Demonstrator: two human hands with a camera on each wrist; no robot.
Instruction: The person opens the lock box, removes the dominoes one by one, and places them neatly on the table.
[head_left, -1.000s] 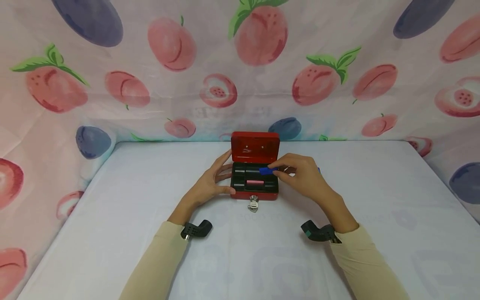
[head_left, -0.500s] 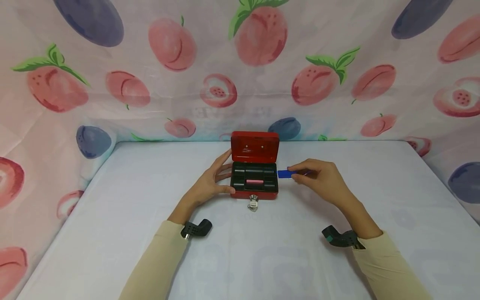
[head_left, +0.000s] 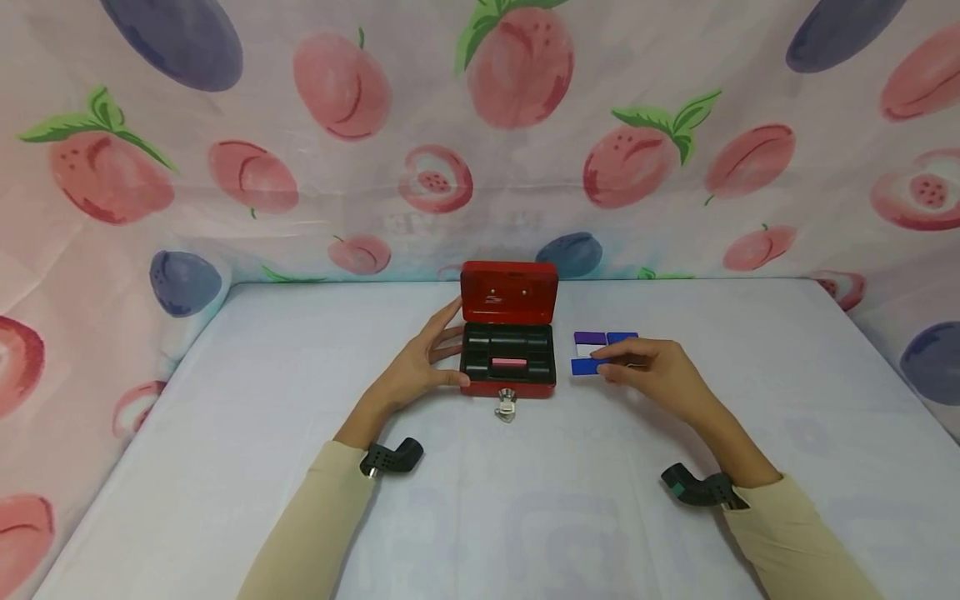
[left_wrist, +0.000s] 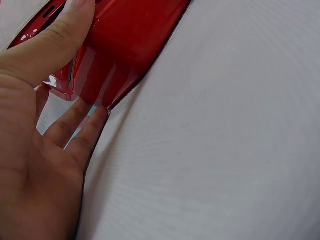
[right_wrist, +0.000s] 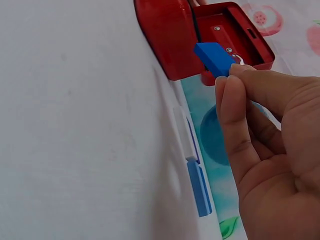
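Note:
A small red cash box (head_left: 486,390) stands with its lid (head_left: 510,307) raised, showing a black compartment tray (head_left: 521,343). One pink block (head_left: 509,362) lies in the tray. My left hand (head_left: 411,367) rests along the box's left side, thumb at the front corner and fingers spread straight; the left wrist view shows these fingers (left_wrist: 85,137) against the red wall. To the right of the box, my right hand (head_left: 656,375) pinches a blue block (right_wrist: 215,57) between thumb and fingertips, over the tabletop. The rest of its fingers fold loosely beneath.
Beyond the right hand, a purple block (head_left: 589,337), a blue block (head_left: 621,337) and a white block (head_left: 588,351) lie close together on the white tabletop (head_left: 450,517). A key hangs at the lock (head_left: 507,406) on the box front. Fruit-patterned cloth (head_left: 525,200) rises behind.
My right hand has carried the blue block from over the tray out to the right, then nearer to me. The blocks on the table have come into sight. My left hand and the box have stayed put.

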